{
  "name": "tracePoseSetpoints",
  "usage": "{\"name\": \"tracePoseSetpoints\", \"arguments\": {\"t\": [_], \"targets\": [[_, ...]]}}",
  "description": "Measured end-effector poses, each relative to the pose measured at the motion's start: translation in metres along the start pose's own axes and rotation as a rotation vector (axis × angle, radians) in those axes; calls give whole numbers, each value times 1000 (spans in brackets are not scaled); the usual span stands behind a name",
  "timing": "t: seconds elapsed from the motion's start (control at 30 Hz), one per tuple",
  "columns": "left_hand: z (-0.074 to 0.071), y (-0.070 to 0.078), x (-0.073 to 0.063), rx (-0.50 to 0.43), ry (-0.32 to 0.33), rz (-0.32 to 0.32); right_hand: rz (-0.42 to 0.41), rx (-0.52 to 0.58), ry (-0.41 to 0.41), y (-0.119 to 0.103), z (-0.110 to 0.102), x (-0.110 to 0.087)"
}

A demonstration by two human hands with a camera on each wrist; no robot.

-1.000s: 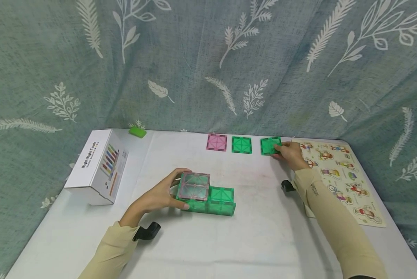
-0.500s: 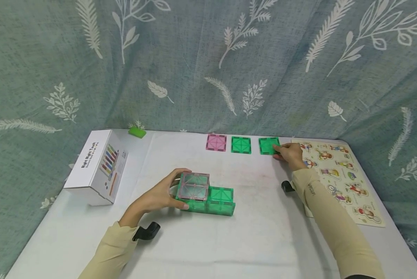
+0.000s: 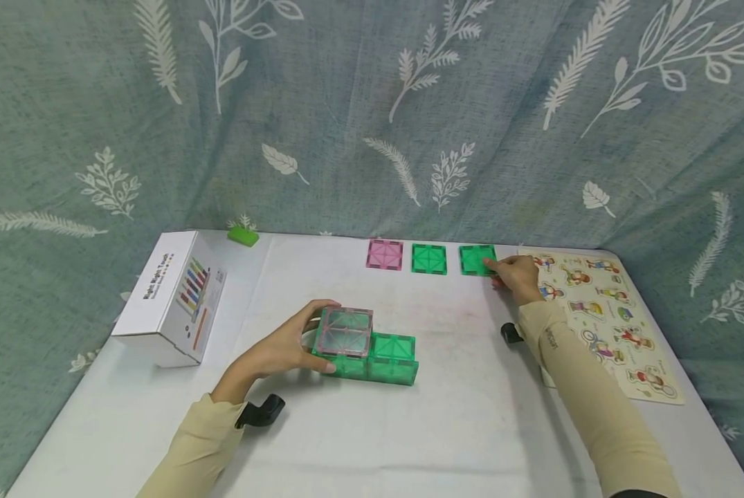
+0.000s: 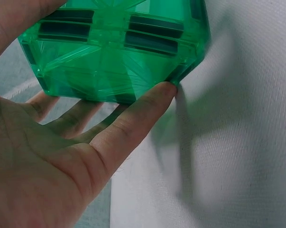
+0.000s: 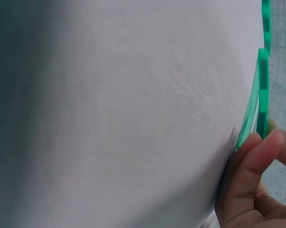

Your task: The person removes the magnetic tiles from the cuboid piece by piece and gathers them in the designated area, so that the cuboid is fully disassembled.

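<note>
My left hand grips the left end of a build of magnetic tiles, thumb on its front and fingers behind. The build is see-through green, with a raised pink-edged square at its left. In the left wrist view the thumb tip presses a corner of the green tiles while the other fingers lie partly hidden. At the back right, my right hand pinches the right edge of a flat green magnetic tile. The right wrist view shows this tile edge-on, thumb and finger at its corner.
Left of the held tile, a second green tile and a pink tile lie flat. A white box stands at the left, near a bright green piece. A picture board lies under the right forearm.
The green tile under my right hand has shifted slightly left and straightened from a slight tilt. My left hand and the tile build have stayed in place.
</note>
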State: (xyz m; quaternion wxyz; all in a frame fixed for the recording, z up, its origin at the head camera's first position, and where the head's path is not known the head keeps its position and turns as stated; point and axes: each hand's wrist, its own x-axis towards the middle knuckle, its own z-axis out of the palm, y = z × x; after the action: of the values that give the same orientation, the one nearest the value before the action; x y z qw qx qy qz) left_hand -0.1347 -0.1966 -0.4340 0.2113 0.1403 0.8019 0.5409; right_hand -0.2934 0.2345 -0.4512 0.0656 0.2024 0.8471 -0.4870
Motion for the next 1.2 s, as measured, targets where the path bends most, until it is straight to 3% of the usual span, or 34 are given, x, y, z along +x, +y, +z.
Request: {"name": "tracePoseSetpoints", "arguments": {"t": [1.2], "targets": [[0, -1, 1, -6, 1, 3, -6, -87, 48, -1, 6, -1]]}}
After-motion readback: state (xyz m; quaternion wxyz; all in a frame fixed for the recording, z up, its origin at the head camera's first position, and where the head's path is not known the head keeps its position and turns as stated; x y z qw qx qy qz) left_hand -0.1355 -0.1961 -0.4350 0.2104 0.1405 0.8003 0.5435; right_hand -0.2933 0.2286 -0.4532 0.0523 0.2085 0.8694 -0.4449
